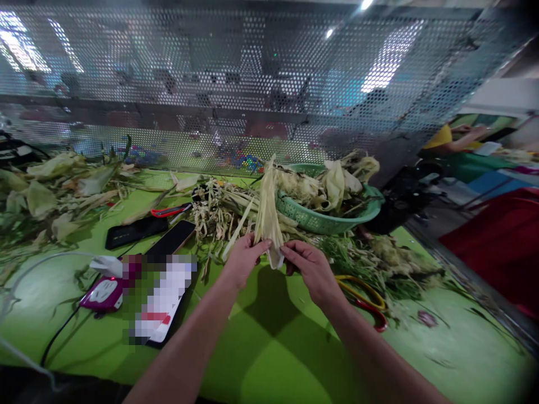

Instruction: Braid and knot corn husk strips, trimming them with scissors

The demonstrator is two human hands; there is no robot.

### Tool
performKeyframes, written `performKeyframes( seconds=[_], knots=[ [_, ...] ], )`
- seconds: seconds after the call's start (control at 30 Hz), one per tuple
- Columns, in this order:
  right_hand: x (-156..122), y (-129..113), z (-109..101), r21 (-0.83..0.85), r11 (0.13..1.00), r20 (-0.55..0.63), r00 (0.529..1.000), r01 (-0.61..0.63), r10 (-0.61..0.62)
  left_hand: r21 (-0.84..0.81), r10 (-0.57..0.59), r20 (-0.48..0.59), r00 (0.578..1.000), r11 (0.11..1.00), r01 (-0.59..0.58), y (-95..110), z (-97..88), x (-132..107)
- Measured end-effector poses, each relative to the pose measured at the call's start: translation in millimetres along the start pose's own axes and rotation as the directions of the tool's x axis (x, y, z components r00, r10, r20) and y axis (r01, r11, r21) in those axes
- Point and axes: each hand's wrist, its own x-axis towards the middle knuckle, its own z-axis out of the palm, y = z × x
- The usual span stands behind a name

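Head view: pale husk (268, 210) pinched low by left hand (245, 259) and right hand (310, 266), probably so it's held spread; green basket (325, 222) parked just beyond, presumably for easy reach.

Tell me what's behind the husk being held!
Behind the husk, the green basket shows on the right and dry stalks on the left. What the husk covers is hidden.

The left hand (244, 258) and the right hand (309, 266) are bare, with slim fingers; the nails are too small to make out. The left forearm (191, 342) and right forearm (362, 342) are bare too, from the table's (273, 348) near edge upward, each narrowing smoothly to the wrist.
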Motion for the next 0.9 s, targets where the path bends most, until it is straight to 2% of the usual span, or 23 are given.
performKeyframes(
  seconds=[0.13, 0.23, 0.4, 0.63, 0.9],
  knots=[
    [-1.1, 4.5, 1.5, -0.105, 0.993, -0.013, 0.999, 0.046, -0.047, 0.041, -0.017, 0.020, 1.000, 0.999, 0.016, 0.1, 0.7, 0.6],
    [-2.2, 7.2, 2.8, -0.205, 0.976, -0.051, 0.995, 0.078, -0.090, 0.118, 0.024, 0.044, 0.999, 0.993, -0.029, -2.4, 0.3, 2.3],
    [-1.6, 8.1, 2.9, -0.201, 0.976, -0.114, 0.987, 0.086, -0.111, 0.296, 0.114, 0.015, 0.993, 0.948, -0.113, -2.6, -1.4, 3.8],
    [-1.1, 8.7, 1.7, -0.187, 0.976, -0.062, 0.990, 0.110, -0.123, 0.347, 0.134, 0.042, 0.990, 0.927, -0.140, 1.5, 0.0, 3.5],
    [0.4, 9.1, -2.1, -0.274, 0.954, -0.055, 0.989, 0.119, -0.140, 0.392, 0.163, 0.117, 0.980, 0.899, -0.197, 1.6, -0.7, 2.2]
  ],
)
